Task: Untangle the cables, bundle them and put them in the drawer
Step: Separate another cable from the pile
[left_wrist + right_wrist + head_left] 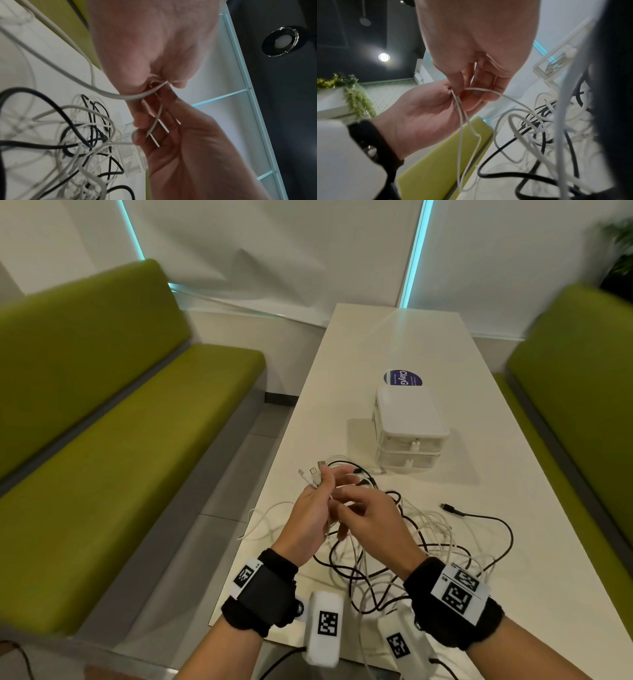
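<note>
Head view: a white table (394,344) is seen between two green benches (113,412), and on it stands a small white two-drawer box (409,422), both drawers closed. Between the box and the table's near edge a tangle of black and white cables (404,546) is spread. Above the tangle the left hand (313,518) is raised with several white cable ends (313,475) gripped in its curled fingers, the plugs sticking out beyond them. The right hand (373,518) is held just beside it, fingers bent toward the same strands. Left wrist view: a white cable (120,94) is pinched by the left hand (152,44), and further white strands are seen crossing the right hand's curled fingers (142,123); the tangle (82,135) lies on the table below. Right wrist view: one white strand (488,90) is pinched between thumb and fingertips of the right hand (479,47), touching the left hand (419,115), from which white strands hang down.
</note>
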Motion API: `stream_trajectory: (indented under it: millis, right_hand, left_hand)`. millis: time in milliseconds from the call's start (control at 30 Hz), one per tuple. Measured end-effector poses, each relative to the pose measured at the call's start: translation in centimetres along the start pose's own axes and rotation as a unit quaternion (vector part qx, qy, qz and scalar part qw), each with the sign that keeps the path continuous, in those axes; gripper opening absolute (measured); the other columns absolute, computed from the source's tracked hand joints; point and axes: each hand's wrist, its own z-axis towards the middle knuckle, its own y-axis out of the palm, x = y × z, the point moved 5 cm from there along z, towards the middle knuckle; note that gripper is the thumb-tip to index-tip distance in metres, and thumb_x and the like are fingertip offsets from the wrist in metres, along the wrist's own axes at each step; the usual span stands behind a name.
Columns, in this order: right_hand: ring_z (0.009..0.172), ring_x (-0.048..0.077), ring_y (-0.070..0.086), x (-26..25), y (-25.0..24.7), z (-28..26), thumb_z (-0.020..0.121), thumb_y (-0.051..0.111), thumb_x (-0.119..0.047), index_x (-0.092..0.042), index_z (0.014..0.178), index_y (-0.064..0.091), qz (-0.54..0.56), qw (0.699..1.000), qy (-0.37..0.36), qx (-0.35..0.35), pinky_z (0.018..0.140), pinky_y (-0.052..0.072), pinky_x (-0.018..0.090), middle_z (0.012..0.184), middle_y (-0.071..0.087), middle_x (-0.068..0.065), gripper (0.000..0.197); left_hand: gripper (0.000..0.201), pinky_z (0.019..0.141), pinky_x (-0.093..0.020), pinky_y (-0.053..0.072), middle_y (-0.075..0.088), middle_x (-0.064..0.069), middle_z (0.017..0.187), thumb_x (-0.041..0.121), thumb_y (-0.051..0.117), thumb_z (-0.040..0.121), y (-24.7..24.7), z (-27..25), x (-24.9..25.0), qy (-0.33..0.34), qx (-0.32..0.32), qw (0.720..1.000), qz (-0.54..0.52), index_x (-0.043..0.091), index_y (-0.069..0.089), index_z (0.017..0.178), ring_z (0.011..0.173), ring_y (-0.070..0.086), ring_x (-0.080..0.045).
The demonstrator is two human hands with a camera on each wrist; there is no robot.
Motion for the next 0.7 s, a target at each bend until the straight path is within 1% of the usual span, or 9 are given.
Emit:
stream_trajectory:
  millis: [67, 200, 267, 367, 433, 533, 600, 633, 700]
  right_hand:
    - [0.055, 0.015, 0.063, -0.1, 0.1, 0.2, 0.093, 0.059, -0.006, -0.014, 0.088, 0.074, 0.004, 1.000, 0.002, -0.016, 0.058, 0.054, 0.032, 0.070, 0.069, -0.008, 0.018]
    - [0.060, 0.012, 0.058, 0.3, 0.3, 0.3, 0.094, 0.057, -0.010, -0.021, 0.078, 0.069, 0.026, 0.999, 0.017, -0.013, 0.061, 0.052, 0.034, 0.067, 0.064, -0.007, 0.022]
    - [0.064, 0.012, 0.059, 0.6, 0.5, 0.2, 0.094, 0.057, -0.012, -0.018, 0.078, 0.067, 0.040, 0.999, 0.020, -0.005, 0.063, 0.051, 0.033, 0.072, 0.064, -0.003, 0.020]
    - [0.074, 0.016, 0.064, 0.7, 0.7, 0.2, 0.095, 0.056, -0.013, -0.010, 0.084, 0.068, 0.050, 0.999, 0.015, 0.005, 0.069, 0.052, 0.031, 0.084, 0.066, 0.006, 0.016]
    - [0.074, 0.016, 0.063, 0.6, 0.7, 0.1, 0.095, 0.054, -0.010, -0.008, 0.086, 0.068, 0.062, 0.998, 0.019, 0.003, 0.068, 0.051, 0.029, 0.084, 0.066, 0.008, 0.016]
    - [0.066, 0.024, 0.066, 0.1, 0.7, 0.0, 0.098, 0.052, -0.007, -0.002, 0.090, 0.067, 0.113, 0.993, 0.034, -0.013, 0.061, 0.053, 0.031, 0.085, 0.067, 0.008, 0.017]
    - [0.069, 0.029, 0.069, -0.2, 0.4, 0.0, 0.099, 0.053, -0.009, -0.002, 0.090, 0.067, 0.119, 0.992, 0.034, -0.008, 0.060, 0.056, 0.032, 0.091, 0.068, 0.006, 0.018]
    - [0.070, 0.029, 0.070, -0.3, 0.3, 0.0, 0.099, 0.055, -0.011, -0.003, 0.090, 0.067, 0.114, 0.993, 0.032, 0.001, 0.059, 0.057, 0.035, 0.090, 0.068, 0.005, 0.017]
    - [0.061, 0.026, 0.069, -0.4, 0.0, 0.0, 0.098, 0.057, -0.013, -0.005, 0.090, 0.066, 0.103, 0.994, 0.030, 0.018, 0.060, 0.059, 0.042, 0.084, 0.068, 0.000, 0.015]
  left_hand:
    - [0.054, 0.056, -0.033, 0.045, 0.065, -0.006, 0.118, 0.054, 0.033, 0.094, 0.0, 0.1, 0.0, 0.003, -0.003, 1.000, 0.003, 0.017, 0.062, 0.121, 0.086, 0.065, -0.022]
    - [0.057, 0.073, -0.034, 0.049, 0.072, -0.001, 0.107, 0.056, 0.041, 0.086, 0.0, 0.1, -0.2, 0.004, -0.021, 1.000, 0.012, 0.015, 0.062, 0.120, 0.090, 0.068, -0.015]
    - [0.058, 0.083, -0.038, 0.050, 0.073, -0.001, 0.104, 0.055, 0.042, 0.086, -0.1, 0.1, -0.5, 0.002, -0.020, 1.000, 0.014, 0.014, 0.062, 0.121, 0.095, 0.069, -0.016]
    - [0.060, 0.096, -0.033, 0.051, 0.071, -0.007, 0.115, 0.055, 0.041, 0.088, -0.1, 0.0, -0.5, 0.000, -0.016, 1.000, 0.012, 0.012, 0.059, 0.126, 0.108, 0.067, -0.018]
    - [0.059, 0.091, -0.029, 0.054, 0.069, -0.008, 0.117, 0.056, 0.036, 0.091, 0.0, -0.1, -0.3, 0.008, -0.020, 0.999, 0.031, 0.015, 0.059, 0.127, 0.108, 0.067, -0.015]
    - [0.054, 0.068, -0.017, 0.053, 0.068, -0.002, 0.113, 0.055, 0.028, 0.096, 0.1, -0.3, 0.3, 0.037, -0.022, 0.995, 0.092, 0.023, 0.057, 0.129, 0.089, 0.068, -0.001]
    - [0.050, 0.071, -0.017, 0.052, 0.067, 0.001, 0.117, 0.055, 0.032, 0.094, -0.3, -0.3, 0.9, 0.065, 0.001, 0.993, 0.101, 0.027, 0.056, 0.128, 0.097, 0.068, -0.004]
    - [0.046, 0.076, -0.020, 0.054, 0.068, 0.000, 0.115, 0.053, 0.036, 0.095, -0.6, -0.3, 1.2, 0.083, 0.025, 0.992, 0.097, 0.027, 0.057, 0.125, 0.100, 0.068, -0.008]
    - [0.032, 0.082, -0.031, 0.056, 0.071, -0.004, 0.101, 0.043, 0.048, 0.097, -1.4, -0.3, 1.9, 0.127, 0.086, 0.983, 0.105, 0.018, 0.064, 0.109, 0.094, 0.069, -0.016]
